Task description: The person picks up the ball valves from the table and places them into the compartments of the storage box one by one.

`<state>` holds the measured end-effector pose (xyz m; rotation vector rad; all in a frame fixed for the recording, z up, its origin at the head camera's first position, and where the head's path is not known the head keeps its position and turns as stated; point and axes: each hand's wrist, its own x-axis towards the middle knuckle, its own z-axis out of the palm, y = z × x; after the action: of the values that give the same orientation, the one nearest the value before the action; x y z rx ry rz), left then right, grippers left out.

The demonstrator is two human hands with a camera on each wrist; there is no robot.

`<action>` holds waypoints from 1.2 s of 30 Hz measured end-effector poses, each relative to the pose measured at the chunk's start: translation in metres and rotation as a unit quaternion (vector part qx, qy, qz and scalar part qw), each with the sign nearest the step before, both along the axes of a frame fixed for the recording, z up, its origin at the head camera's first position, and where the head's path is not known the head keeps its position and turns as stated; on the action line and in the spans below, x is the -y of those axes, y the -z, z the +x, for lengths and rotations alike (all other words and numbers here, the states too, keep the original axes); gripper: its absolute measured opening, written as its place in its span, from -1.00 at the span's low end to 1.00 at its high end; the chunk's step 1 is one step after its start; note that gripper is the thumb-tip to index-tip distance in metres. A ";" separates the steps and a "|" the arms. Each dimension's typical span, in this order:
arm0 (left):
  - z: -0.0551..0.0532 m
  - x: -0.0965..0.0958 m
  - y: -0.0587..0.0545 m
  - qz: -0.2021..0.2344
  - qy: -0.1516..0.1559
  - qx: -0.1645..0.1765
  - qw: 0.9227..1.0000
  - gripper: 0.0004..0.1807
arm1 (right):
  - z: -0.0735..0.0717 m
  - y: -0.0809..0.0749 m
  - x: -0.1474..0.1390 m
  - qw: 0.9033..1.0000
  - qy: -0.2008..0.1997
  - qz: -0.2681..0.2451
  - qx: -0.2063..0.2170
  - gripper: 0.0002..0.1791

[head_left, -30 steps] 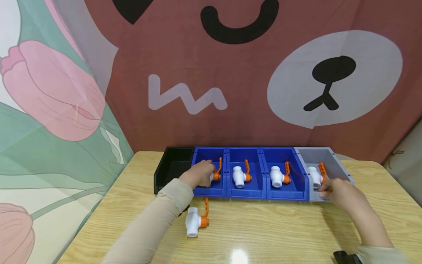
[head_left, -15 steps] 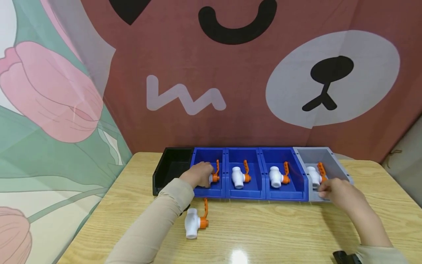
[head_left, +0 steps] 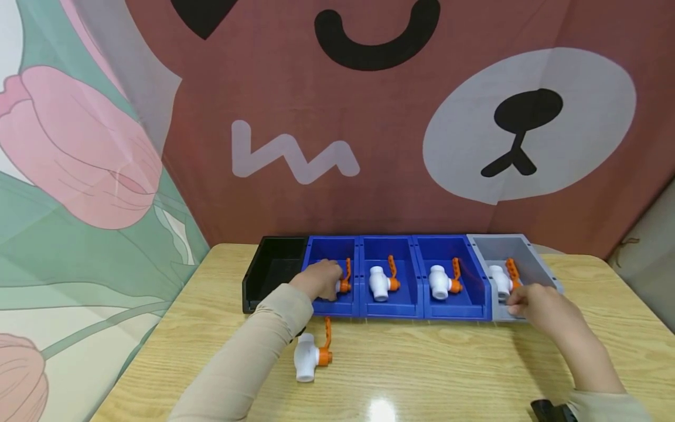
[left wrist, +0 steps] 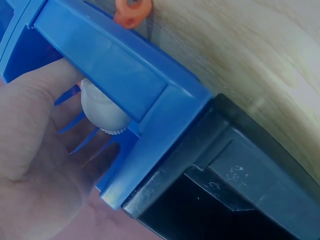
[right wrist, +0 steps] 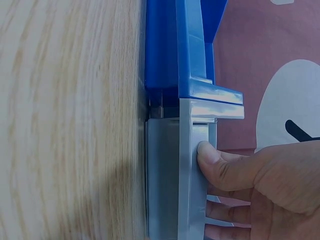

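Observation:
My left hand reaches into the leftmost blue bin. Its thumb and fingers curl round a white ball valve with an orange lever handle, mostly hidden by the hand in the head view. At the far right end of the row, my right hand pinches the front lip of the grey bin, thumb on the lip and fingers on the inner side. Another white ball valve lies in that bin, just beside the fingertips. A loose ball valve rests on the table in front of the row, near my left forearm.
Two more blue bins, the middle one and the right one, each contain a ball valve. A black bin closes the row's left end. The wooden table extends in front; a printed cloth hangs behind.
The ball valve in my left hand has come slightly lower in the leftmost blue bin. My right hand stays at the grey bin's lip. The head view has shifted a little.

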<state>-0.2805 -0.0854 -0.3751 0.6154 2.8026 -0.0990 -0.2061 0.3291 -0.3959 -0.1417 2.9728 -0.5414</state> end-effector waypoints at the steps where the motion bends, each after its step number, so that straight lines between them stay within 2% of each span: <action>1: 0.000 0.000 0.000 0.000 0.000 0.002 1.000 -0.67 | 0.000 0.000 0.000 1.000 0.000 0.000 0.000 -0.91; 10: -0.002 0.005 -0.003 0.014 -0.005 0.042 0.999 -0.52 | 0.000 0.000 -0.001 1.000 -0.001 0.000 -0.005 -0.90; 14: -0.002 0.004 -0.006 0.016 -0.020 0.049 0.998 -0.49 | 0.000 0.000 -0.001 1.000 -0.001 0.001 -0.002 -0.89; 18: -0.001 0.002 -0.007 -0.009 -0.013 0.023 1.000 -0.56 | 0.001 0.001 0.000 1.000 -0.002 0.001 -0.003 -0.87; 24: 0.007 0.001 -0.012 -0.036 0.030 -0.042 0.998 -0.61 | 0.001 0.000 0.001 1.000 0.002 0.000 0.000 -0.87; 27: 0.012 0.004 -0.017 -0.025 0.048 -0.051 0.997 -0.62 | 0.001 -0.001 0.001 1.000 0.001 0.000 0.001 -0.87; 30: 0.015 0.010 -0.020 0.005 0.066 -0.051 0.997 -0.64 | 0.001 -0.001 0.001 1.000 -0.002 0.000 -0.002 -0.87; 36: 0.022 0.026 -0.020 0.050 0.089 -0.069 0.992 -0.70 | 0.001 -0.001 0.001 1.000 -0.003 0.002 -0.005 -0.87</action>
<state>-0.2582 -0.1118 -0.3551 0.9168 2.8924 -0.0357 -0.2050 0.3281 -0.3952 -0.1536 2.9827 -0.5363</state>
